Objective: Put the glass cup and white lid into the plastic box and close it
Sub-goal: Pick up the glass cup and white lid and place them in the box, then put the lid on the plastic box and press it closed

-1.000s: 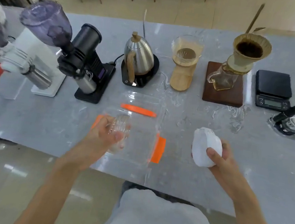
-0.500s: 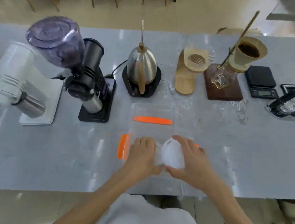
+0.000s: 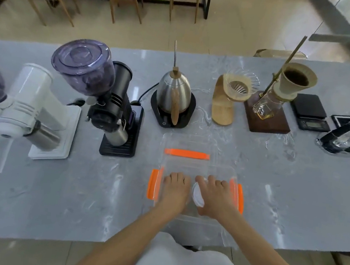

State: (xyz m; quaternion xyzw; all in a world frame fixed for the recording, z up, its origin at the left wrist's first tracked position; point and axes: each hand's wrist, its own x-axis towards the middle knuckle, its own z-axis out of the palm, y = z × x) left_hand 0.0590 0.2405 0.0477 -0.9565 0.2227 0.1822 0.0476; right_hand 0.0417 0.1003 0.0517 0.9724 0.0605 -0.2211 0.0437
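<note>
The clear plastic box [image 3: 192,219] with orange side latches [image 3: 152,184] stands open near the table's front edge. Its clear cover [image 3: 187,143], with an orange latch, lies back behind it. Both my hands reach down into the box, palms down. My left hand [image 3: 174,190] is curled over the glass cup, which it hides almost entirely. My right hand [image 3: 216,198] holds the white lid [image 3: 196,195], whose edge shows between the two hands.
Along the back of the grey table stand a white grinder [image 3: 29,110], a black grinder [image 3: 111,104], a steel kettle [image 3: 174,97], a wooden dripper stand [image 3: 228,101], a glass carafe with filter [image 3: 284,95] and a black scale [image 3: 310,111].
Both hands came together from apart and lowered into the box, the left with the cup, the right with the white lid. The camera view shifted, so the box now sits centred.
</note>
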